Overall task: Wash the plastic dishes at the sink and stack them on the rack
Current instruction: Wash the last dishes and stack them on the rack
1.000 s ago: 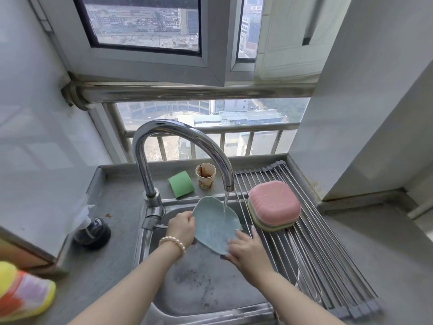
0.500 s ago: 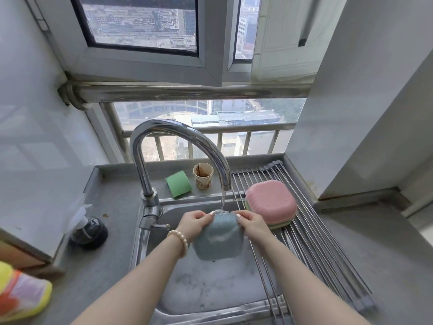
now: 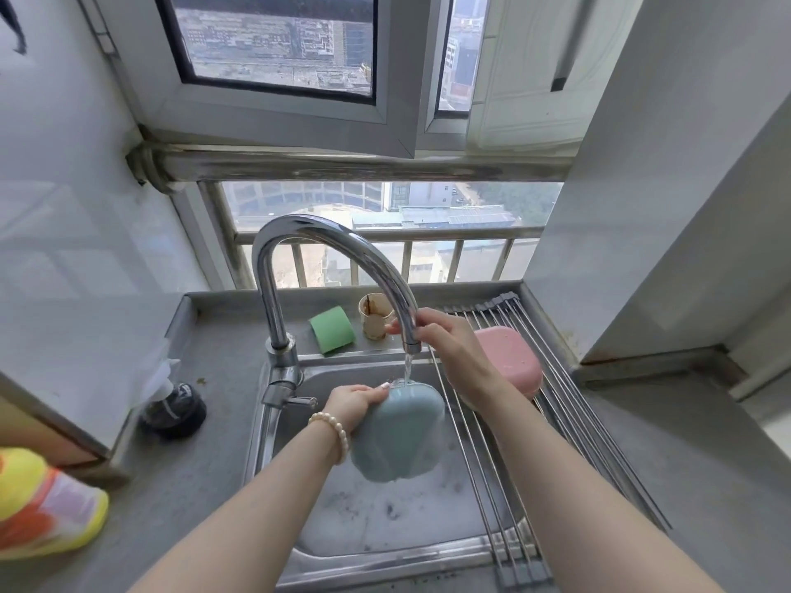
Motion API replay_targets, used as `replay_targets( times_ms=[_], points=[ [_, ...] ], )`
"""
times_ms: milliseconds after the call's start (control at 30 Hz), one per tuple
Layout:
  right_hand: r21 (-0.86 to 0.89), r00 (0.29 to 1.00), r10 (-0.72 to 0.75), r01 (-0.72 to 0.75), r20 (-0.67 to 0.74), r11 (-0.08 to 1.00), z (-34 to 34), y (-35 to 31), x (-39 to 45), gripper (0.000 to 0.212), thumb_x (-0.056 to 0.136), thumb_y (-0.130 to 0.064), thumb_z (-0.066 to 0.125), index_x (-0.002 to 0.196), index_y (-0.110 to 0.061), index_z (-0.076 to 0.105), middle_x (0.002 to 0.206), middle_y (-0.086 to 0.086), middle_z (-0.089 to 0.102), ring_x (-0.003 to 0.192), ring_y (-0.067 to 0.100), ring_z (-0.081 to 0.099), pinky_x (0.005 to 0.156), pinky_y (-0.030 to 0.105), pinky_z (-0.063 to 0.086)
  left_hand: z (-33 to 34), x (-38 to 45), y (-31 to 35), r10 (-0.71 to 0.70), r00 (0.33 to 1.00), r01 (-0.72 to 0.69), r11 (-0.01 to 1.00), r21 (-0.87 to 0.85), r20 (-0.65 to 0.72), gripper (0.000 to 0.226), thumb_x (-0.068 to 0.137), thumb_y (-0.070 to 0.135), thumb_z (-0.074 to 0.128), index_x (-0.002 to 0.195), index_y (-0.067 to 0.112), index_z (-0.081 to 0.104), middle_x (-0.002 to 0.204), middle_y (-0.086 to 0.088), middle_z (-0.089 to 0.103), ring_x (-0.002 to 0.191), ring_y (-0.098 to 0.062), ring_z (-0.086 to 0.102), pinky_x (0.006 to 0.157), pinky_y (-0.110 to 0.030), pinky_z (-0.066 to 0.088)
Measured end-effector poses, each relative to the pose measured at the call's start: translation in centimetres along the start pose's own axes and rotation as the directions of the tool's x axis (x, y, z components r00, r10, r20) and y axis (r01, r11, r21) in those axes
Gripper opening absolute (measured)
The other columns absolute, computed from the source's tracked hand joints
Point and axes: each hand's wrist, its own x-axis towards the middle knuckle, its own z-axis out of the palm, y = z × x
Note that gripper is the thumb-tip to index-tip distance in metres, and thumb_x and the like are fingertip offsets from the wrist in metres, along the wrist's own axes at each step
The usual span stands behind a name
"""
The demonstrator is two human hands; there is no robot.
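Note:
A blue plastic dish (image 3: 400, 434) hangs on edge over the steel sink (image 3: 385, 532), its back toward me. My left hand (image 3: 355, 404) grips its upper left rim. Water runs from the chrome faucet (image 3: 334, 241) onto the dish's top edge. My right hand (image 3: 445, 340) is up at the spout's end, fingers curled round it. A pink plastic dish (image 3: 515, 361) lies upside down on the roll-up metal rack (image 3: 569, 425) to the right, with another dish's edge showing beneath it, partly hidden by my right forearm.
A green sponge (image 3: 331, 329) and a stained paper cup (image 3: 376, 316) stand on the ledge behind the sink. A dark round object (image 3: 173, 406) sits on the left counter. A yellow and orange item (image 3: 43, 507) lies at the far left edge.
My right hand let go of the blue dish and rose to the faucet spout. The left hand alone now holds the dish under the water.

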Motion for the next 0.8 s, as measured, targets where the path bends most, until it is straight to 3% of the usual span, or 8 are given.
replay_targets(
  times_ms=[133, 233, 367, 467, 533, 600, 700, 800],
  points=[
    [-0.017, 0.999, -0.03, 0.03, 0.032, 0.999, 1.3, 0.5, -1.1, 0.039, 0.066, -0.013, 0.043, 0.09, 0.003, 0.068, 0.089, -0.005, 0.072, 0.088, 0.007, 0.062, 0.076, 0.023, 0.049, -0.5, -0.6, 0.0, -0.024, 1.0, 0.024, 0.999, -0.033, 0.004, 0.017, 0.084, 0.016, 0.072, 0.085, -0.001, 0.071, 0.088, -0.022, 0.07, 0.078, -0.029, 0.063, 0.084, -0.046, 0.053],
    [0.098, 0.998, -0.005, -0.001, 0.055, 0.995, 1.8, 0.6, -1.6, 0.039, 0.067, -0.013, 0.04, 0.092, -0.006, 0.07, 0.097, 0.0, 0.073, 0.1, 0.014, 0.064, 0.086, 0.027, 0.048, -0.8, -1.1, -0.1, -0.091, 0.996, 0.091, 0.992, -0.088, 0.005, 0.015, 0.088, 0.013, 0.066, 0.087, 0.0, 0.071, 0.095, -0.023, 0.069, 0.081, -0.029, 0.063, 0.089, -0.046, 0.051],
    [0.316, 0.948, 0.169, -0.079, -0.268, 0.945, 3.2, 2.7, -2.0, 0.028, 0.085, -0.015, 0.044, 0.091, -0.011, 0.071, 0.098, 0.013, 0.072, 0.099, 0.027, 0.065, 0.091, 0.035, 0.051, -0.4, -1.6, -0.9, -0.121, 0.993, 0.116, 0.98, -0.163, -0.017, 0.021, 0.092, 0.021, 0.063, 0.086, 0.001, 0.07, 0.094, -0.02, 0.069, 0.081, -0.028, 0.063, 0.09, -0.044, 0.051],
    [0.029, 0.904, 0.181, -0.184, -0.387, 0.983, 6.0, 6.6, -3.9, 0.025, 0.094, -0.017, 0.047, 0.094, -0.012, 0.071, 0.088, -0.003, 0.069, 0.088, 0.013, 0.062, 0.084, 0.028, 0.045, 0.8, -2.3, -1.6, -0.122, 0.992, 0.111, 0.971, -0.213, -0.039, 0.027, 0.096, 0.025, 0.057, 0.091, 0.001, 0.068, 0.096, -0.02, 0.07, 0.083, -0.027, 0.064, 0.086, -0.04, 0.052],
    [-0.203, 0.957, 0.148, -0.201, -0.249, 0.958, 8.0, 9.1, -5.0, 0.034, 0.096, -0.024, 0.044, 0.108, -0.006, 0.07, 0.109, 0.005, 0.069, 0.114, 0.015, 0.056, 0.104, 0.022, 0.034, 1.6, -2.8, -2.0, -0.131, 0.989, 0.115, 0.97, -0.214, -0.062, 0.029, 0.1, 0.023, 0.048, 0.114, 0.002, 0.062, 0.12, -0.021, 0.062, 0.102, -0.028, 0.062, 0.09, -0.036, 0.048],
    [-0.399, 0.991, 0.05, -0.095, -0.12, 0.912, 9.0, 10.8, -5.2, 0.055, 0.094, -0.037, 0.03, 0.115, -0.004, 0.068, 0.125, 0.008, 0.063, 0.13, 0.017, 0.043, 0.114, 0.018, 0.012, 1.8, -2.6, -2.8, -0.134, 0.982, 0.106, 0.973, -0.206, -0.13, 0.035, 0.101, 0.023, 0.043, 0.126, 0.001, 0.055, 0.134, -0.02, 0.054, 0.115, -0.028, 0.057, 0.084, -0.035, 0.05],
    [-0.615, 0.995, -0.011, -0.053, -0.1, 0.786, 8.1, 11.6, -3.8, 0.074, 0.085, -0.049, 0.011, 0.124, -0.016, 0.064, 0.139, 0.004, 0.052, 0.141, 0.02, 0.031, 0.115, 0.029, -0.004, 2.0, -1.5, -3.5, -0.109, 0.97, 0.061, 0.975, -0.215, -0.218, 0.035, 0.085, 0.042, 0.06, 0.085, 0.008, 0.07, 0.11, -0.022, 0.068, 0.101, -0.033, 0.064, 0.092, -0.045, 0.051],
    [-0.642, 0.943, 0.219, -0.33, -0.249, 0.692, 7.3, 11.3, -2.4, 0.07, 0.085, -0.054, 0.011, 0.141, -0.028, 0.045, 0.155, 0.0, 0.026, 0.146, 0.016, 0.012, 0.117, 0.041, -0.006, 2.6, -1.7, -2.8, -0.027, 0.938, -0.015, 0.993, -0.119, -0.347, 0.044, 0.091, 0.036, 0.057, 0.086, -0.005, 0.069, 0.101, -0.027, 0.068, 0.101, -0.04, 0.062, 0.09, -0.039, 0.048]
  ],
)
